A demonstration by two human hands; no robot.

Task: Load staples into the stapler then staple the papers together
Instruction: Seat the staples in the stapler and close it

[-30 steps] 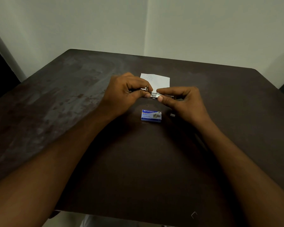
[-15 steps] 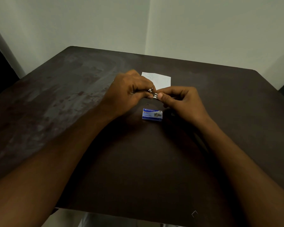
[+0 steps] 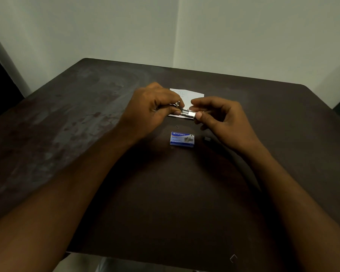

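Stapler [image 3: 178, 106], small and metallic, sits above the table [image 3: 86, 134] before the papers [image 3: 191, 95], gripped in the left hand [image 3: 153, 108]. The right hand [image 3: 224, 120] pinches what looks like a staple strip [image 3: 188, 114] at its mouth. Judged best: align the strip level and slide it straight in.

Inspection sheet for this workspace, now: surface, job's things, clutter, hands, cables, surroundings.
Surface: dark table, worn pale patches on its left side.
Job's things: small metal stapler held above the table; white papers lying behind the hands; blue staple box nearer the person.
Clutter: loose staple just beyond the box; second staple near the front edge; small grey bit right of the box.
Hands: left hand grips the stapler; right hand pinches its shiny end.
Cables: nothing seen.
Surroundings: pale walls meeting in a corner.
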